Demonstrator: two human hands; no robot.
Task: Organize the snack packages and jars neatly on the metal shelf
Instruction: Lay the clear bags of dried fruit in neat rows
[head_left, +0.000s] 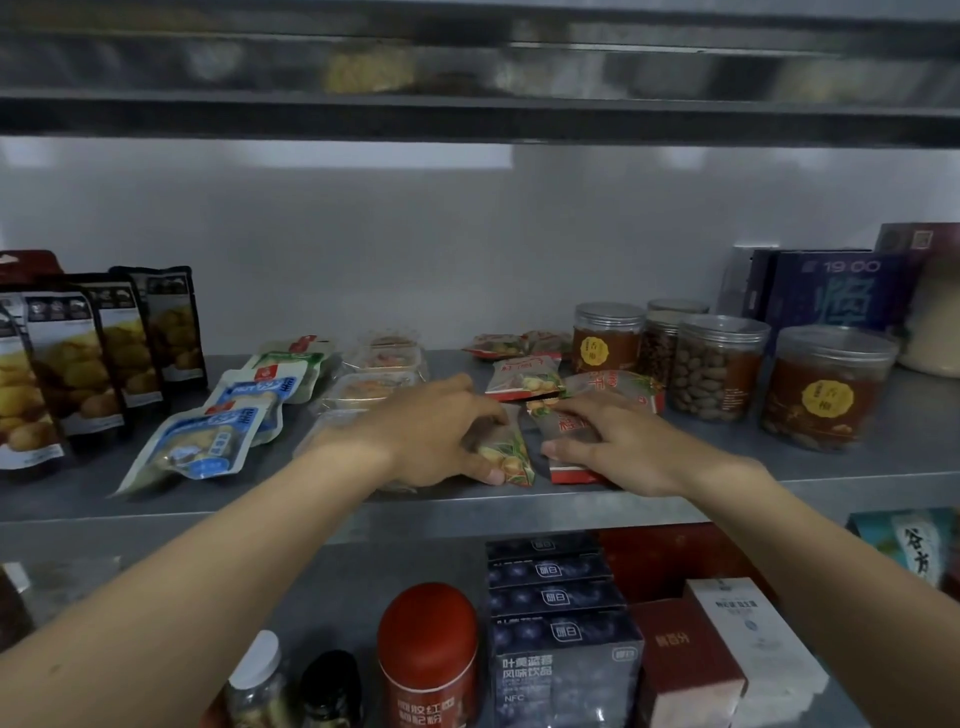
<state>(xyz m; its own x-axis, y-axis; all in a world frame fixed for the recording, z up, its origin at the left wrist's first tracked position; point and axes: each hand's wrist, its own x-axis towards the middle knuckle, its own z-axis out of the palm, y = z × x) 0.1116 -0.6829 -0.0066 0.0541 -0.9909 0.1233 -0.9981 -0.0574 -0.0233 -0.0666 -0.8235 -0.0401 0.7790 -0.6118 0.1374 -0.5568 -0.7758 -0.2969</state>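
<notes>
Two small snack packets lie side by side near the front lip of the metal shelf (857, 457), long axes running front to back and near ends splayed slightly apart. The left hand (436, 431) curls over the left packet (511, 454), thumb on its near corner. The right hand (623, 441) grips the right packet (563, 470) between thumb and fingers. Four more packets (524, 382) lie behind them. At least four clear jars (717, 369) stand to the right, and four dark pouches (119, 343) stand upright at far left. Bare shelf shows between the right hand and the nearest jar (826, 389).
</notes>
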